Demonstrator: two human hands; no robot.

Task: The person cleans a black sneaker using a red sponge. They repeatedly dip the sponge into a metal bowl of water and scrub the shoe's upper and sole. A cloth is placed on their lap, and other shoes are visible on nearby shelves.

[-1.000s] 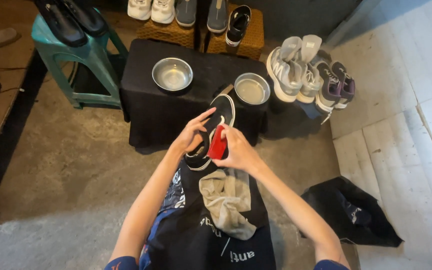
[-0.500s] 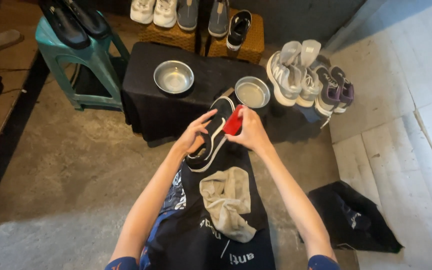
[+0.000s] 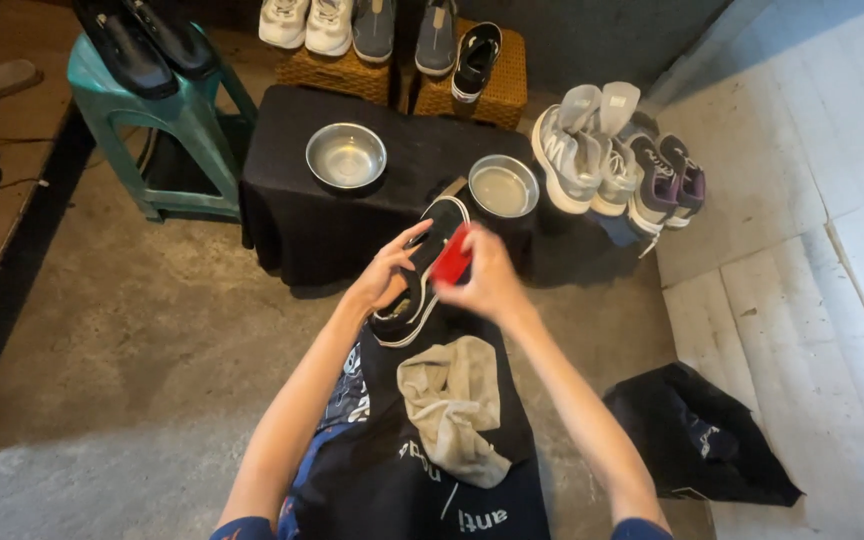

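Brush (image 3: 450, 257) gripped in your right hand (image 3: 487, 280), left hand (image 3: 384, 280) clutching the black sneaker (image 3: 422, 270); scrubbing looks midway, other shoes waiting.

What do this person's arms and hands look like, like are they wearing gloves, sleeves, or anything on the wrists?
Both hands are bare: no gloves on the left hand or the right hand. The forearms are uncovered along their whole visible length, with no watch, bracelet or ring that can be made out. Only at the bottom edge do short dark blue sleeves show, each with a thin reddish trim.
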